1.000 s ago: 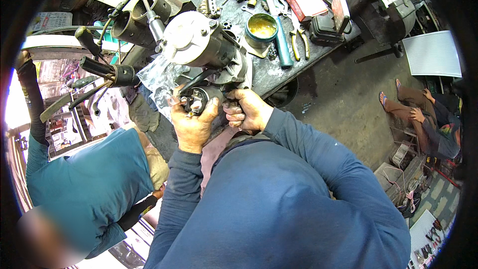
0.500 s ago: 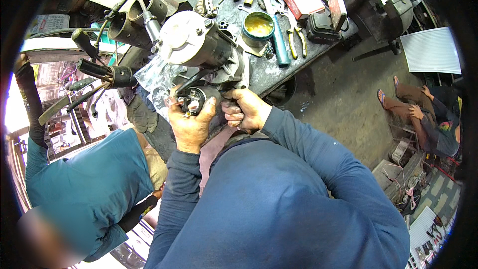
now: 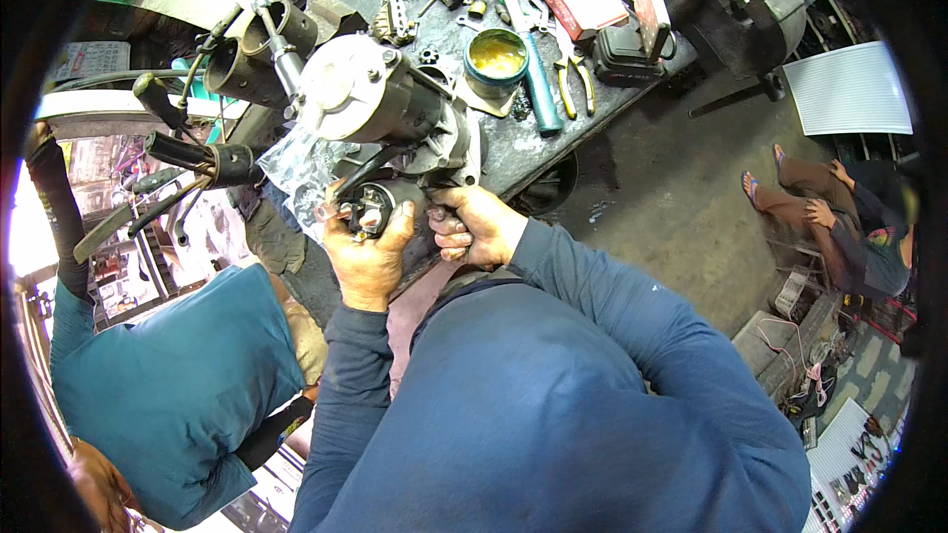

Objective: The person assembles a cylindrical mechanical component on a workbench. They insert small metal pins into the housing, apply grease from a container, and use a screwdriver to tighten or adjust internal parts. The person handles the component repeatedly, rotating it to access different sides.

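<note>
A starter motor [image 3: 400, 104] with a pale round end cover lies at the near edge of the workbench. Beside its near side is a dark cylindrical solenoid [image 3: 371, 211], its terminal end facing up and a thick black lead running to the motor. My left hand [image 3: 365, 265] is closed round this solenoid, thumb on its right side. At the solenoid's other end, below the motor's metal housing, my right hand [image 3: 478, 227] has its fingers curled tight. Whatever they grip is hidden. Clear plastic wrap [image 3: 299, 170] lies left of the motor.
On the bench [image 3: 506, 160] are an open tin of yellow grease [image 3: 497, 57], a teal-handled hammer [image 3: 541, 99], pliers [image 3: 574, 79] and a black box [image 3: 626, 57]. A holder with tools [image 3: 235, 166] stands left. One person [image 3: 188, 365] is close on my left; another [image 3: 839, 207] sits right.
The whole view has shifted slightly, moving the bench and motor a little to the left. Both hands keep about the same grip and place on the parts.
</note>
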`<state>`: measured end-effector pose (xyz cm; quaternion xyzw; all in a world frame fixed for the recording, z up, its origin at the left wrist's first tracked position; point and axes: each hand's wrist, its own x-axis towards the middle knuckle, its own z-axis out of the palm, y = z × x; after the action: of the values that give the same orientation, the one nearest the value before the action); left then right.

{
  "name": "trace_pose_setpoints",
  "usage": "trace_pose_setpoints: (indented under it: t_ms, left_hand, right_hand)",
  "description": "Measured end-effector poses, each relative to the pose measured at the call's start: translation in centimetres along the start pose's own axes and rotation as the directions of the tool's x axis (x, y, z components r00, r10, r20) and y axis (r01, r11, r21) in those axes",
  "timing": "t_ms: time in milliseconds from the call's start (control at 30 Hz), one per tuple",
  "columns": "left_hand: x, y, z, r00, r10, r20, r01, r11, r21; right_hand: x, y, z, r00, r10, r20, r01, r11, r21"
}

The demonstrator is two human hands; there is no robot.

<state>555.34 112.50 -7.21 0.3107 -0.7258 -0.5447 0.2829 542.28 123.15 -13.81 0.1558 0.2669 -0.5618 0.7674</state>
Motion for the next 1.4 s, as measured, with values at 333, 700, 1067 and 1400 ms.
trace_pose_setpoints:
  t_ms: [333,700,1067,1400]
  left_hand:
    - [-0.4,0.6,0.5,0.998,-0.043,-0.051,0.038,0.994,-0.102]
    - [-0.2,-0.8,-0.2,0.994,0.110,-0.029,-0.106,0.987,0.123]
    - [-0.2,-0.4,-0.1,0.998,-0.060,-0.023,0.060,0.998,-0.008]
    - [2.2,-1.0,-4.7,0.896,-0.029,0.444,-0.150,0.920,0.363]
  right_hand:
    - [0.7,-0.1,-0.9,0.999,0.013,0.043,-0.013,1.000,-0.002]
    - [0.4,0.0,-0.7,0.989,0.006,0.150,-0.013,0.999,0.048]
    - [0.6,0.9,-0.2,0.996,-0.093,-0.008,0.093,0.994,-0.063]
    - [-3.9,1.1,-5.2,0.680,-0.726,-0.106,0.327,0.429,-0.842]
